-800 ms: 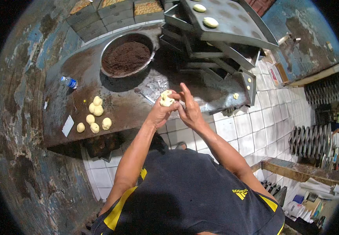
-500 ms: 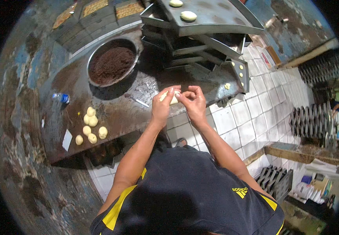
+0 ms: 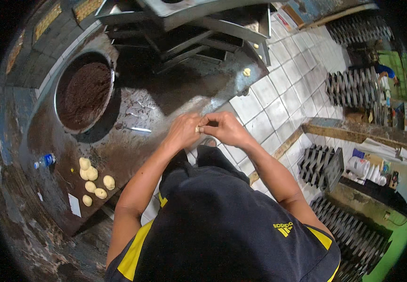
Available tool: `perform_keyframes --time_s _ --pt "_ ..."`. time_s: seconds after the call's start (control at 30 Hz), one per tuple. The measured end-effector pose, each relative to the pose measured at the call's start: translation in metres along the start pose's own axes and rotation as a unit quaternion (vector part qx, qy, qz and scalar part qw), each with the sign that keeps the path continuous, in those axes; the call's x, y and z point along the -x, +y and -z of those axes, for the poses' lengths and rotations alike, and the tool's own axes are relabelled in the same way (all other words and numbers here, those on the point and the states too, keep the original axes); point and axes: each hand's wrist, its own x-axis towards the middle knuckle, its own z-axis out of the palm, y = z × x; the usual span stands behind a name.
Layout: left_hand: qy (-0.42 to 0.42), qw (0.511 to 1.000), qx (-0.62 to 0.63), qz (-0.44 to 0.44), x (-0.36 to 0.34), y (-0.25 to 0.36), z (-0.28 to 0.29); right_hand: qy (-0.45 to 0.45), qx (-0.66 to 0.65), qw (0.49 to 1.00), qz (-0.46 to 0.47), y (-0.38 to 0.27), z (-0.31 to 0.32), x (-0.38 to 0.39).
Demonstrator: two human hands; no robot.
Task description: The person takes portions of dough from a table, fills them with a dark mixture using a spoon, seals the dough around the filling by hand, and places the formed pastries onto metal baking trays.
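My left hand [image 3: 182, 130] is curled at the table's near edge, its back turned up, with a piece of pale dough [image 3: 197, 129] mostly hidden inside it. Thumb and forefinger of my right hand [image 3: 224, 128] pinch the bit of dough that pokes out beside the left thumb. Beyond my left hand lies a flat metal blade [image 3: 140, 129] with a dark, smeared end. Dark brown crumbly filling [image 3: 85, 89] heaps in a round metal bowl [image 3: 112, 96] farther left. Several smooth dough balls [image 3: 90, 174] sit grouped near the table's left end.
Stacked metal trays [image 3: 184, 51] stand crosswise at the table's far side. A plastic bottle [image 3: 45, 161] lies near a white card [image 3: 74, 205] at left. A dough scrap [image 3: 246, 72] rests at the table's right corner. Tray stacks [image 3: 351, 89] stand across the tiled floor [image 3: 278, 96].
My view has swung, so the table and bowl sit farther left. My left hand has turned over and closed around the dough, and my right fingers have tightened into a pinch on it.
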Motion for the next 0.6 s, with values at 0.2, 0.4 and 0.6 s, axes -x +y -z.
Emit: perform_keyframes --time_s 0.2,0.4,0.6 --pt "-0.031 0.948 0.246 0.199 0.008 -0.028 -0.012 0.223 -0.280 0.934 -0.015 0.083 0.094 -0.059" --pt "0.094 0.897 0.395 0.174 -0.014 0.036 -0.002 0.407 0.448 0.792 0.079 0.239 0.176 -0.111" --pt "0.144 0.920 0.353 0.092 -0.033 0.099 -0.010 0.151 -0.146 0.973 0.099 0.069 0.138 -0.024"
